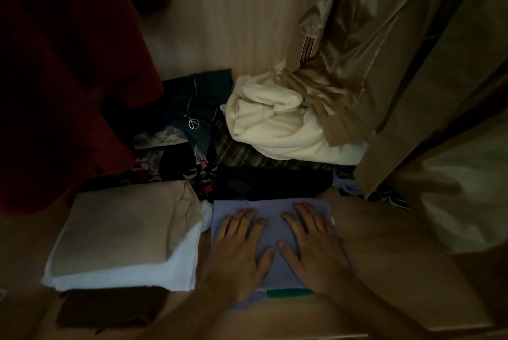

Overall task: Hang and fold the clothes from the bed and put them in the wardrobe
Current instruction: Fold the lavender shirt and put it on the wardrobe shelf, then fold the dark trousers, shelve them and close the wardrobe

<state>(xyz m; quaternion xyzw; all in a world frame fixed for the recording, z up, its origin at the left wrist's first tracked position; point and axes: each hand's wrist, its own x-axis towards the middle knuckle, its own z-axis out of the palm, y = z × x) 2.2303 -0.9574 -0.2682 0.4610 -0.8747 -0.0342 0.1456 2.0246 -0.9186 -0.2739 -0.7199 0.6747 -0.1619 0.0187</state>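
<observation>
Hands flat on folded lilac garment (275, 210) lying on wardrobe floor (384, 243), just beside beige-on-white stack (123, 229). Left hand (239, 254) and right hand (316, 243): fingers straight, spread, pressing, gripping nothing. We judge cloth light, soft, limp; best lifted by sliding palms under both side edges. Cream bundle (275, 119) behind, crumpled; hanging coat (412, 64) smooth, stiffer.
</observation>
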